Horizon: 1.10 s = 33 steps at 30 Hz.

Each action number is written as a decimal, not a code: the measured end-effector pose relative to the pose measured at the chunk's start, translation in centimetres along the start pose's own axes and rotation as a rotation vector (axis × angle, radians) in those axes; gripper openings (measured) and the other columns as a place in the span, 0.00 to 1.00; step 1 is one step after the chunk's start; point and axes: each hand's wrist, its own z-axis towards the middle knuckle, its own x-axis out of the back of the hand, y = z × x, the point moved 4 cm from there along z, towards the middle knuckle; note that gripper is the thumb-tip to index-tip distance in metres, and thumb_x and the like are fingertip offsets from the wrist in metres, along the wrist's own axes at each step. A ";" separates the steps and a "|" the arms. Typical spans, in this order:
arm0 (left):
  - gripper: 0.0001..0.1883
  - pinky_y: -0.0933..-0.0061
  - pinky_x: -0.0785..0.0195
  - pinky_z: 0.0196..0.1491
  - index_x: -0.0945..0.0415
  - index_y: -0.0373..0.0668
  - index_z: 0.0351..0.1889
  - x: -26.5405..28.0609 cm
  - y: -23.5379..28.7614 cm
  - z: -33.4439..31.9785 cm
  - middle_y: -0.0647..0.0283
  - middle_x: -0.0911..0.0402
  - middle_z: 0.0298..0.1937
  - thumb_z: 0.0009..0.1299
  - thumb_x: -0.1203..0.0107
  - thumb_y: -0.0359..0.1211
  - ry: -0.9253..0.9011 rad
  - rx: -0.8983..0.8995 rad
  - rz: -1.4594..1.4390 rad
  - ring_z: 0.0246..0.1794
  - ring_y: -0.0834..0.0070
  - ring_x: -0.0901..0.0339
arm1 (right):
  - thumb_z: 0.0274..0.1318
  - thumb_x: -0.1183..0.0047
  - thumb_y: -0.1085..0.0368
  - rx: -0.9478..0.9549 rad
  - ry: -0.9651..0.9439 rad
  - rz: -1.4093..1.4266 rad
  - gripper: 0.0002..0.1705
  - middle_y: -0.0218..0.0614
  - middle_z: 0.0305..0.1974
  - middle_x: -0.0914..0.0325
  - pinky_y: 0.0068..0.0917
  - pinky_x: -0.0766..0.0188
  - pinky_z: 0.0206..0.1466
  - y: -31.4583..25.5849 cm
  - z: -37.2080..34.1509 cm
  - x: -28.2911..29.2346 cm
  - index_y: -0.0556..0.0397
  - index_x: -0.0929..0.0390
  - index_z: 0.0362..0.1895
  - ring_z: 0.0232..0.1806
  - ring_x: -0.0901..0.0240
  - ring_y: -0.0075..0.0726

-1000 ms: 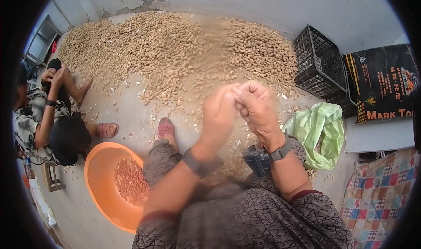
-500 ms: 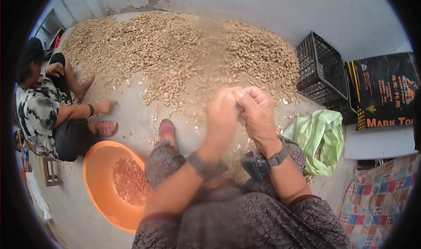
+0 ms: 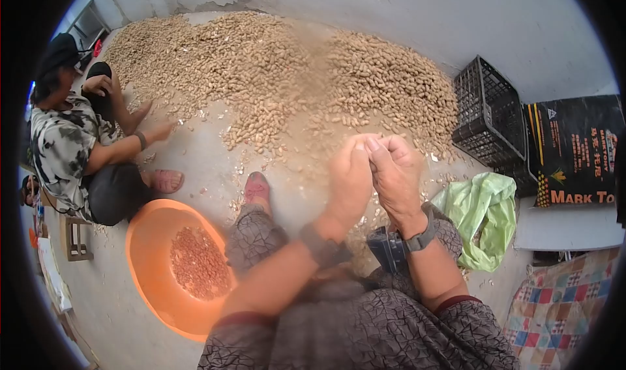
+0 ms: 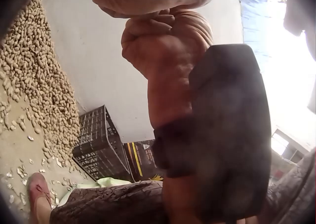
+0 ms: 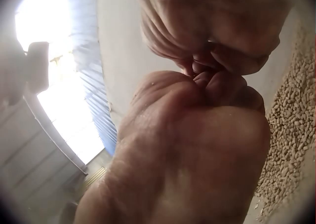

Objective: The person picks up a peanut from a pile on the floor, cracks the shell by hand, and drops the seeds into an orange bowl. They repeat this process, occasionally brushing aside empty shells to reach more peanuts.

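My left hand [image 3: 349, 182] and right hand [image 3: 398, 181] meet fingertip to fingertip above the floor, in front of my lap. Both thumbs press together at the top and the other fingers curl beneath them. In the right wrist view the fingers close tightly around one spot; they hide the small thing pinched there. Beyond the hands lies a broad heap of unshelled peanuts [image 3: 398, 76] along the wall. An orange basin [image 3: 143, 252] by my left leg holds reddish shelled peanut kernels [image 3: 199, 264].
Another person [image 3: 78, 135] sits at the left, one arm stretched toward the floor. On the right stand a black plastic crate [image 3: 486, 119], a black printed sack [image 3: 577, 151] and a crumpled green bag [image 3: 486, 217]. Broken shells litter the floor around my foot [image 3: 257, 189].
My hands stay joined, fingers working at the same spot, while the head view shifts slightly. The other person has lowered one hand from near the knee toward the floor.
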 end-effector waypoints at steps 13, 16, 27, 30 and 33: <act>0.15 0.80 0.40 0.24 0.29 0.35 0.33 1.1 0.4 0.4 0.66 0.28 0.26 0.70 0.62 0.37 0.054 0.192 -0.159 0.24 0.84 0.34 | 0.59 0.50 0.69 0.138 -0.045 -0.112 0.05 0.28 0.25 0.27 0.14 0.36 0.25 -0.6 -0.8 -0.9 0.59 0.27 0.33 0.23 0.34 0.14; 0.14 0.79 0.39 0.25 0.30 0.36 0.32 1.4 -0.4 0.7 0.67 0.29 0.26 0.70 0.62 0.36 -0.004 0.270 -0.261 0.24 0.82 0.33 | 0.58 0.50 0.70 0.235 -0.065 -0.179 0.05 0.31 0.28 0.25 0.15 0.32 0.27 -0.1 -0.9 -0.8 0.60 0.28 0.35 0.25 0.30 0.17; 0.16 0.78 0.42 0.24 0.33 0.38 0.27 2.2 0.1 1.6 0.69 0.32 0.23 0.72 0.61 0.39 -0.271 0.208 -0.112 0.24 0.83 0.35 | 0.54 0.49 0.75 0.670 -0.220 -0.547 0.05 0.36 0.25 0.24 0.18 0.30 0.25 -3.9 -2.0 -0.6 0.60 0.28 0.36 0.23 0.27 0.21; 0.15 0.83 0.48 0.19 0.30 0.41 0.27 2.0 -0.7 1.7 0.72 0.34 0.20 0.71 0.57 0.39 -0.295 0.325 -0.164 0.18 0.86 0.40 | 0.53 0.49 0.75 0.528 -0.217 -0.400 0.04 0.36 0.23 0.24 0.19 0.31 0.24 -3.0 -1.7 -0.3 0.61 0.27 0.35 0.22 0.27 0.21; 0.12 0.88 0.54 0.16 0.28 0.43 0.28 1.7 -0.6 1.7 0.75 0.35 0.17 0.70 0.53 0.38 -0.322 0.410 -0.252 0.14 0.90 0.44 | 0.53 0.48 0.73 0.337 -0.143 -0.221 0.08 0.31 0.22 0.25 0.16 0.35 0.22 -2.0 -1.0 0.0 0.60 0.28 0.38 0.20 0.31 0.18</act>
